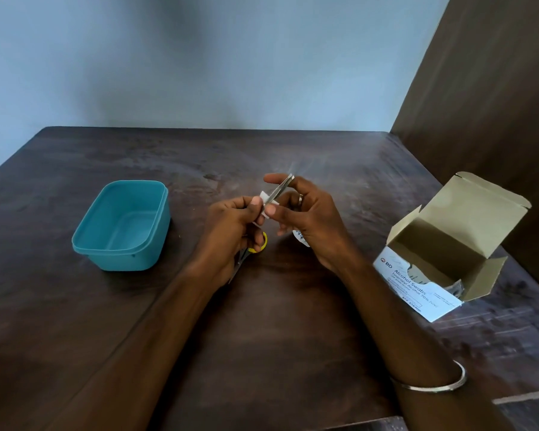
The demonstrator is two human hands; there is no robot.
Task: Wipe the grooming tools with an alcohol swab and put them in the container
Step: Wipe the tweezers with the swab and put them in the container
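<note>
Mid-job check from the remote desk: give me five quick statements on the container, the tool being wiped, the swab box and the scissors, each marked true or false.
1. The teal container holds no tools yet. True.
2. The metal tweezers are lying flat on the table. False: they are held up between the left hand and the right hand.
3. A white swab is wrapped against the tweezers. True.
4. The alcohol swab box is closed. False: its flaps stand open.
5. The yellow-handled scissors are inside the container. False: they lie on the table under the left hand.
</note>
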